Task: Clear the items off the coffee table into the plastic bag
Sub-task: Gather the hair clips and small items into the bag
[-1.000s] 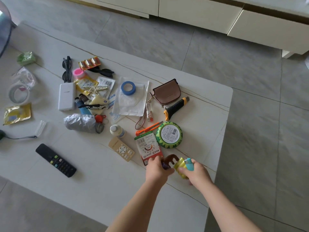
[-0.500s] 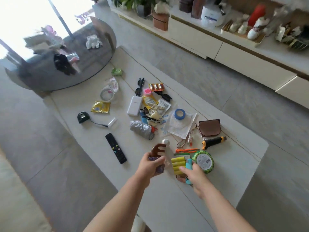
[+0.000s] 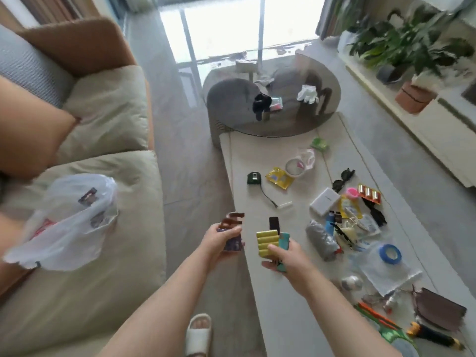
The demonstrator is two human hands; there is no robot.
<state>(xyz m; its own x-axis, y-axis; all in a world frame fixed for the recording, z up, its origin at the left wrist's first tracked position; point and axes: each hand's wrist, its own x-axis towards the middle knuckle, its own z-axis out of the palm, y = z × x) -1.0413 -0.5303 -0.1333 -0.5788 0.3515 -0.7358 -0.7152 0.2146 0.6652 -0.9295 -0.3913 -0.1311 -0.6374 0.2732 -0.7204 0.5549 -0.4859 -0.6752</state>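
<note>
My left hand [image 3: 217, 239] grips a brown hair claw [image 3: 231, 219] and a small purple packet [image 3: 233, 244] over the floor gap between sofa and table. My right hand [image 3: 286, 256] holds a yellow ribbed pack [image 3: 266, 242] with a teal item [image 3: 284, 240] above the white coffee table's [image 3: 278, 318] near edge. A translucent white plastic bag [image 3: 69, 222] lies open on the beige sofa at left. On the table lie several items: a white power bank [image 3: 324, 201], a blue tape roll [image 3: 389, 253], a silver wrapped bundle [image 3: 322, 240], a brown pouch [image 3: 438, 309].
The beige sofa [image 3: 85, 292] with cushions fills the left. A round grey glass table [image 3: 273, 104] stands beyond the coffee table. A white cabinet with potted plants [image 3: 417, 55] runs along the right. My slippered foot [image 3: 198, 333] is on the floor below.
The view has swung left from the table toward the sofa and bag. Both hands have lifted their items off the table and moved left.
</note>
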